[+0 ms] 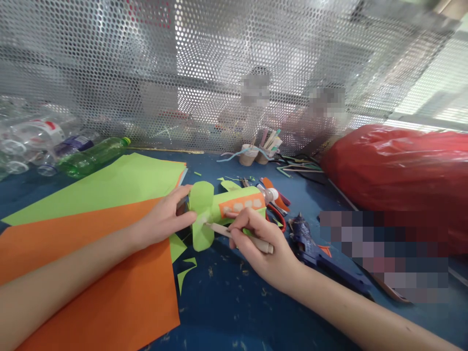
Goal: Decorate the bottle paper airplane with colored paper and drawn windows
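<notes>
A plastic bottle (226, 200) wrapped in light green paper lies sideways in front of me, its white cap (273, 195) pointing right. An orange paper strip (224, 208) with several pale patches runs along its side. Across its left end stands a green paper piece (202, 241) with rounded ends. My left hand (166, 214) holds the bottle at that end, thumb and fingers around the paper piece. In my right hand (261, 243) is a pale marker (221, 229), held like a pen, its tip at the middle of the green piece.
Orange (146, 302) and green paper sheets (120, 185) lie at left, with plastic bottles (97, 157) behind. A blue glue gun (310, 248) and red-handled scissors (280, 219) are right of the bottle. Cups of pens (248, 155) stand against the perforated metal screen. A red bag (398, 170) bulges at right.
</notes>
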Demonstrator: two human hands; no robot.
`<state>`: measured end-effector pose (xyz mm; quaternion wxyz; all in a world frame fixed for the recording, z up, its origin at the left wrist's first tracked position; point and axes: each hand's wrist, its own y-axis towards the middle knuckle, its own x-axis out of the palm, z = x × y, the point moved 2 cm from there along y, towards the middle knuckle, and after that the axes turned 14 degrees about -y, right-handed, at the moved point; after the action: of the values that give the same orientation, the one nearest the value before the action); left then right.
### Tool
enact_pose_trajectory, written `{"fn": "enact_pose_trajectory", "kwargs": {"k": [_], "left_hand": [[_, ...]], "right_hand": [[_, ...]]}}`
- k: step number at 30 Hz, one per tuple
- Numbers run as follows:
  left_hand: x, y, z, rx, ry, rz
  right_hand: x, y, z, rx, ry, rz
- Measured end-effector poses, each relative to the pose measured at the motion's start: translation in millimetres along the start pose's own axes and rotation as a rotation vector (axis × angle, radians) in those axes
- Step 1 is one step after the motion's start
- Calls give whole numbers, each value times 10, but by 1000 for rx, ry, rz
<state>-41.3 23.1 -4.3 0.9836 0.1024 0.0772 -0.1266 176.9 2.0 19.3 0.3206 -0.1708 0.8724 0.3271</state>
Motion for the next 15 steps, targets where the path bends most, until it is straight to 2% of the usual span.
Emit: {"fn": "enact_pose_trajectory", "kwargs": {"k": [11,15], "left_hand": [[1,1,2,17,-5,-9],[11,-12,26,-16,11,6]], "right_hand": [[4,1,5,-21,3,-6],[-9,6,-12,-25,-9,0]]}}
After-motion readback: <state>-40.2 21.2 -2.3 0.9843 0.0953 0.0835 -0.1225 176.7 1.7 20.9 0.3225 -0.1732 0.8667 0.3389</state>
